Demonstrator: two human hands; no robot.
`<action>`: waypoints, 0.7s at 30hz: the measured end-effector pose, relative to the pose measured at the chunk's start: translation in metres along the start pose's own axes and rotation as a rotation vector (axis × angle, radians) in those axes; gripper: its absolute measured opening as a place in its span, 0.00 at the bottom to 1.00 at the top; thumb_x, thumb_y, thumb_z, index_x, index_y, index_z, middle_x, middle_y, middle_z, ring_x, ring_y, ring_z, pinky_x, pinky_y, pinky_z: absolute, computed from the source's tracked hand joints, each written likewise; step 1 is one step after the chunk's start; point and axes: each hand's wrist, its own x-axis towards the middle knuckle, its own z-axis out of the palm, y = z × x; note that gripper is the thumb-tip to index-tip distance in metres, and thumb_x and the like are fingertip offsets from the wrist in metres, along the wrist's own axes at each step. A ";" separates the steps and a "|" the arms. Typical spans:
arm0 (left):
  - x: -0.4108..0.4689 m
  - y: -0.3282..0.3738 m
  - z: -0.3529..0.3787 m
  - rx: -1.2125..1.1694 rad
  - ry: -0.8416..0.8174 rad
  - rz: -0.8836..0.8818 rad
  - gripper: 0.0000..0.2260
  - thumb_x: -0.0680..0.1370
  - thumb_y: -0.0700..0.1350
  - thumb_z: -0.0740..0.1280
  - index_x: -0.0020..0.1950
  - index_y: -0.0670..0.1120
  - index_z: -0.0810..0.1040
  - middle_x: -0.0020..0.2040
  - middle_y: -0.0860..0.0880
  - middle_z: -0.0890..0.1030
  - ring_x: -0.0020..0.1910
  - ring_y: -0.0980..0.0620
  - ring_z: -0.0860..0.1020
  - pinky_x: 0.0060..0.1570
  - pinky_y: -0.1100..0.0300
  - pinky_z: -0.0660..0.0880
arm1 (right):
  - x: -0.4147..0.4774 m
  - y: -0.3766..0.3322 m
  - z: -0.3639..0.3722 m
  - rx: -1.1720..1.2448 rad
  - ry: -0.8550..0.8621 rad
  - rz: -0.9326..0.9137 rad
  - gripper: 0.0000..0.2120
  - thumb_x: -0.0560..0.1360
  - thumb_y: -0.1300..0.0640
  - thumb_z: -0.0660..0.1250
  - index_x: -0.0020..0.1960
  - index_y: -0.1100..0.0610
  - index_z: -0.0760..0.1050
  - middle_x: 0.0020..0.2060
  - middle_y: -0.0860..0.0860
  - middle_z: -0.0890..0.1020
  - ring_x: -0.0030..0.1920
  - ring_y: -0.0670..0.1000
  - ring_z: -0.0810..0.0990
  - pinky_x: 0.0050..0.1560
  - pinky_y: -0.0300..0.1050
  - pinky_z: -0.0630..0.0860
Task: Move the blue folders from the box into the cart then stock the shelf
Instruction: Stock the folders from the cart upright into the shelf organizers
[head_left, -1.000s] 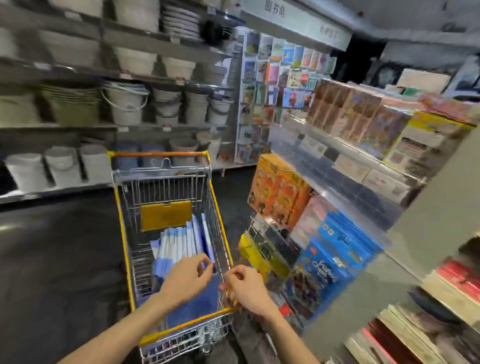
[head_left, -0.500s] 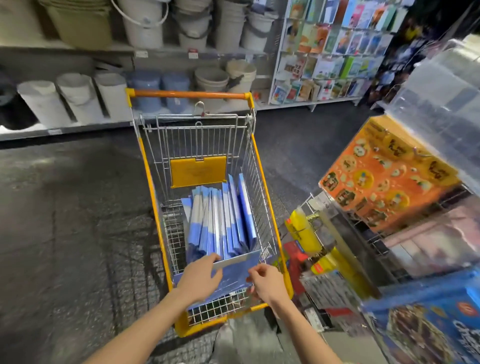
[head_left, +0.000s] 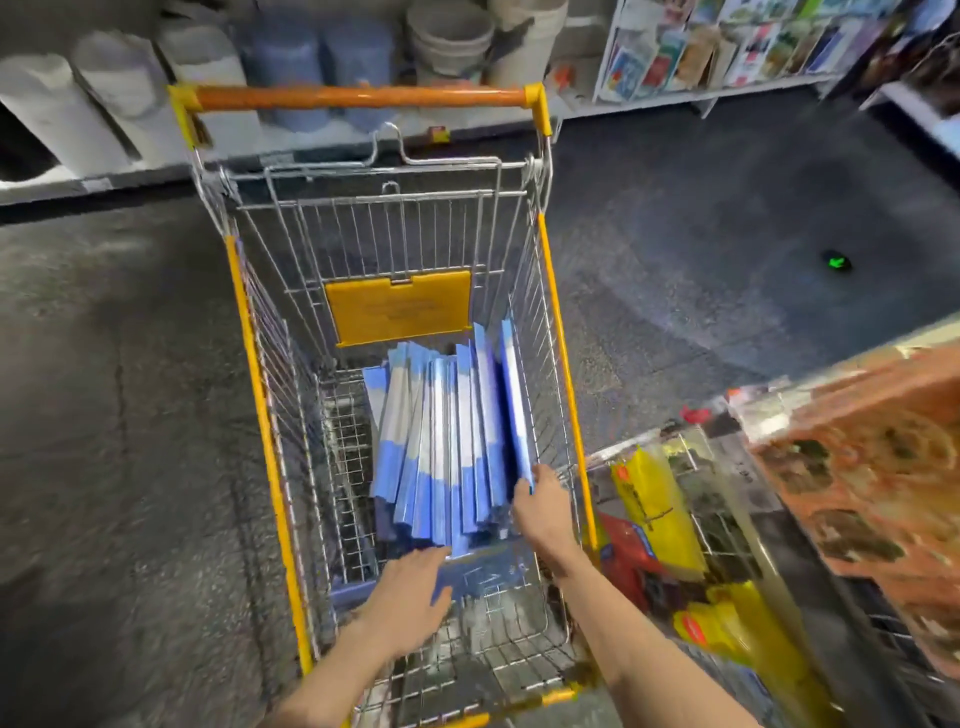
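Observation:
A wire cart (head_left: 563, 332) with yellow rims and an orange handle stands below me. Several blue folders (head_left: 447, 441) stand on edge in its basket, and one lies flat at the near end. My right hand (head_left: 543, 506) grips the near end of the rightmost upright folder (head_left: 514, 395), which leans on the cart's right wall. My left hand (head_left: 408, 603) rests with straight fingers on the flat folder (head_left: 485, 571) inside the cart.
A low display rack (head_left: 727, 519) with yellow, red and orange packaged goods sits close on the right. White and blue buckets (head_left: 291, 57) line a low shelf beyond the cart. A book rack (head_left: 727, 47) is at the far right. Dark floor lies to the left.
The view has tilted down over the cart. My right hand moved forward from the flat folder's edge to the rightmost upright folder. My left hand stays on the flat folder.

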 end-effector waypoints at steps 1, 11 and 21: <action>0.002 -0.002 0.002 -0.011 0.001 -0.011 0.25 0.84 0.52 0.58 0.81 0.50 0.59 0.77 0.51 0.68 0.75 0.50 0.67 0.75 0.52 0.62 | 0.009 -0.001 0.001 -0.011 0.000 0.007 0.20 0.83 0.58 0.57 0.72 0.66 0.67 0.65 0.64 0.76 0.65 0.62 0.76 0.59 0.47 0.71; 0.012 -0.021 0.021 -0.042 -0.023 -0.147 0.23 0.85 0.55 0.55 0.79 0.54 0.61 0.76 0.55 0.68 0.75 0.54 0.66 0.78 0.54 0.58 | 0.074 0.007 0.027 -0.128 -0.058 0.008 0.19 0.84 0.55 0.56 0.70 0.66 0.66 0.46 0.60 0.79 0.43 0.56 0.75 0.42 0.45 0.68; 0.023 -0.037 0.021 -0.051 -0.059 -0.210 0.20 0.86 0.53 0.53 0.78 0.54 0.65 0.70 0.52 0.77 0.66 0.51 0.76 0.72 0.53 0.66 | 0.074 -0.007 0.011 -0.249 -0.088 0.049 0.12 0.82 0.66 0.57 0.64 0.69 0.65 0.55 0.66 0.78 0.50 0.61 0.79 0.42 0.49 0.75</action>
